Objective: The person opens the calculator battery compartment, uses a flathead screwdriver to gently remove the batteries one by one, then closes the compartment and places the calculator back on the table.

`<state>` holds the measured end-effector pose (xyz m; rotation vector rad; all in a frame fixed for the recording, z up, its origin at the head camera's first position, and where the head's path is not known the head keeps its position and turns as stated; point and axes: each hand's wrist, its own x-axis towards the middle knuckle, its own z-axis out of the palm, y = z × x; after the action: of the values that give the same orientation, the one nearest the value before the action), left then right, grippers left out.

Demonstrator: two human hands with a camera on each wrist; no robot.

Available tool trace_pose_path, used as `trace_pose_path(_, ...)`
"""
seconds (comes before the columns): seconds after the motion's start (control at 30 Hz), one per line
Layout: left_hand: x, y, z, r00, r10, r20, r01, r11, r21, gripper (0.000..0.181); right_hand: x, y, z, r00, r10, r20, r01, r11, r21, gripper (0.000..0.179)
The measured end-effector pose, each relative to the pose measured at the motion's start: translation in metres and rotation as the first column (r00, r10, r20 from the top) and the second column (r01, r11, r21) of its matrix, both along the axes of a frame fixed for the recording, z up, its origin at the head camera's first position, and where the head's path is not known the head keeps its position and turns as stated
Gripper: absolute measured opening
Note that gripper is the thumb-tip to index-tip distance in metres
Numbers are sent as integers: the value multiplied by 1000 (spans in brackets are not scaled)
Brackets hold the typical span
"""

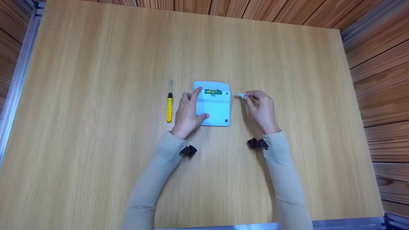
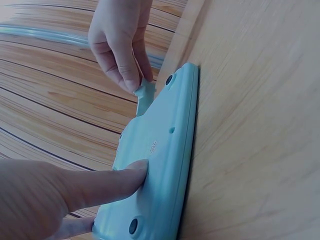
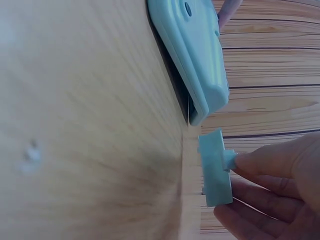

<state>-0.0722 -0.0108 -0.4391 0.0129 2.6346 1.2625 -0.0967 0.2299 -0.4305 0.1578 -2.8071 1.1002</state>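
Observation:
A light blue calculator-like device [image 1: 213, 110] lies back side up on the table, a green battery [image 1: 213, 92] showing in its open compartment. My left hand [image 1: 187, 111] rests along its left side, with the index finger near the top corner and the thumb [image 2: 107, 185] pressing on the back. Just off the device's right edge, my right hand [image 1: 261, 107] pinches a small light blue battery cover [image 3: 216, 167] by its tab between thumb and finger. The cover is clear of both device and table.
To the left of the left hand lies a screwdriver [image 1: 169, 108] with a yellow and black handle, its tip pointing away. The wooden table [image 1: 96, 159] is edged by metal rails [image 1: 19, 80], with wood-plank walls [image 1: 383, 95] beyond.

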Motion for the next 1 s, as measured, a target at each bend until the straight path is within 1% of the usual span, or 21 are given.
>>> trace_pose_path(0.17,0,0,0,1000,-4,-10,4,1000,1,88,0,3,-1,1000,2,-8,-2,1000,4,15)
trace_pose_path(0.27,1,0,0,1000,-5,-9,5,1000,-1,88,0,4,-2,1000,6,2,-6,1000,10,16)
trace_pose_path(0.4,1,0,0,1000,-5,-7,5,1000,-2,89,0,6,-1,1000,17,25,-17,999,34,15)
trace_pose_path(0.57,1,0,0,1000,-3,-3,3,1000,5,89,0,7,0,997,36,73,-40,997,59,16)
trace_pose_path(0.8,1,0,0,1000,-3,-8,3,1000,0,88,1,10,1,990,40,137,-53,995,90,18)
trace_pose_path(1.0,0,1,0,1000,4,18,-4,1000,4,88,3,12,-1,989,54,136,-70,990,121,19)
